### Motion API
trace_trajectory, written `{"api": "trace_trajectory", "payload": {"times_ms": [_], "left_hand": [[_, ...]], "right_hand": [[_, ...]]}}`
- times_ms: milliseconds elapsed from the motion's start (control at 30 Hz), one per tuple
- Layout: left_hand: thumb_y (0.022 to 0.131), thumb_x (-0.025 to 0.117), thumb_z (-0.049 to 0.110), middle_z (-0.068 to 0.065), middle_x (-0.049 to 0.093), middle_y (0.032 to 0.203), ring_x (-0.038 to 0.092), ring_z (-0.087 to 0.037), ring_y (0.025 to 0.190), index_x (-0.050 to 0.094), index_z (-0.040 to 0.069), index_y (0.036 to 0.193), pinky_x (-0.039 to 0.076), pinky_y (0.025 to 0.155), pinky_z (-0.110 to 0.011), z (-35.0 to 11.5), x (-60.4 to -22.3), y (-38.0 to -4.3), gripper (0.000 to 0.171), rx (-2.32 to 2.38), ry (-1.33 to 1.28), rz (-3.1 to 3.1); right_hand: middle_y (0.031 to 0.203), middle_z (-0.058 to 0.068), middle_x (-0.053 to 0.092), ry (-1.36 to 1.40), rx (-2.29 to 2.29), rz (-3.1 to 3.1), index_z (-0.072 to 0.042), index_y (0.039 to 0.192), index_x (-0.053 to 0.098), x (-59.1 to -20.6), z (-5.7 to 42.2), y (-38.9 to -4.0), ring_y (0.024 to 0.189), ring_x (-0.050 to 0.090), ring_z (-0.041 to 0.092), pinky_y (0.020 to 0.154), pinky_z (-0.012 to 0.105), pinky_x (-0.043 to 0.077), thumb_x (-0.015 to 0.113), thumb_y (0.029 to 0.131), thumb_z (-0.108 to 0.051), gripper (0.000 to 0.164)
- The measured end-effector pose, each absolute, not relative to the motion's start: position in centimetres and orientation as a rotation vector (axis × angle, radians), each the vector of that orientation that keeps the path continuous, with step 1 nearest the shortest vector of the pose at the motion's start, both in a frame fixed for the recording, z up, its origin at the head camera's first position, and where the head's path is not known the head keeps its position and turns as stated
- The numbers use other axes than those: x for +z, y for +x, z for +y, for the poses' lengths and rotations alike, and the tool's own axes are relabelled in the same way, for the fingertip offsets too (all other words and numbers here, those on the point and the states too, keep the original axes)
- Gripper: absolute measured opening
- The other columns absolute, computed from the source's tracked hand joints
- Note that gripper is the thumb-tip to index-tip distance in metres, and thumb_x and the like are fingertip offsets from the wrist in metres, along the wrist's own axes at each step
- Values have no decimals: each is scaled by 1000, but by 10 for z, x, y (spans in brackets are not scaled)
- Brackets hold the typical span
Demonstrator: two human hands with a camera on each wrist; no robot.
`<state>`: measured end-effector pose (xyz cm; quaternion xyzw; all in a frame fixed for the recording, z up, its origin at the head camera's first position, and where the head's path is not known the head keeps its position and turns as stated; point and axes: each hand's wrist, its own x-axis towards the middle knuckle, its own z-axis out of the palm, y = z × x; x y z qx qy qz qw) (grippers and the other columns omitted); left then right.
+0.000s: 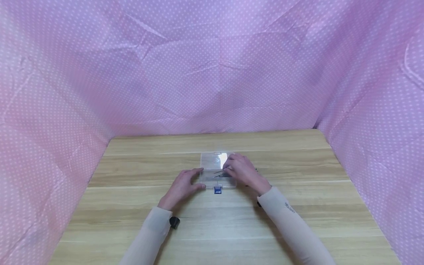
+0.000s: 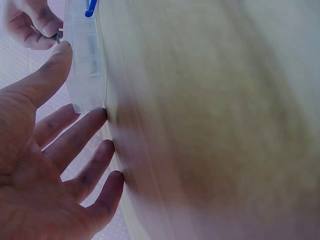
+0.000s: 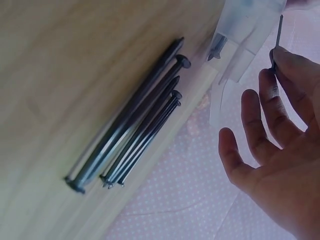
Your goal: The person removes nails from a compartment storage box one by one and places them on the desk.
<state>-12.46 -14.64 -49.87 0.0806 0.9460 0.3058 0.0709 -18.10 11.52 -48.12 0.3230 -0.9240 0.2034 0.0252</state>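
Observation:
A clear plastic box [image 1: 209, 181] lies on the table with its lid [image 1: 209, 161] folded back and a blue latch [image 1: 217, 190] at its front. My left hand [image 1: 183, 185] rests at the box's left end, fingers spread and fairly straight; in the left wrist view its fingertips [image 2: 105, 114] meet the box edge. Over the box, my right hand [image 1: 243, 170] pinches a thin nail [image 3: 278, 40] between thumb and forefinger, the other fingers loosely bent. Dark nails [image 3: 216, 47] lie inside the box. Several larger nails [image 3: 132, 120] lie side by side on the table near the right hand.
The wood-grained table [image 1: 218, 228] extends around the box on all sides. Pink dotted cloth [image 1: 212, 81] hangs behind it and along both sides. A black strap piece [image 1: 174, 222] shows at the left sleeve [image 1: 147, 235].

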Motion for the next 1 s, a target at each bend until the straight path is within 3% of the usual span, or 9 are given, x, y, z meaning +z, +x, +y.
{"api": "trace_trajectory", "payload": {"times_ms": [1000], "left_hand": [[87,84,34,-13,59,146,49,-38,136,57,15,149,39,115,-57,-148,-498,-128,70,934,270,2839]], "right_hand": [[103,5,72,942,701,-2742,-10,100,77,-475,138,-166,102,66,27,92,50,53,78,92,-11,8]]}}
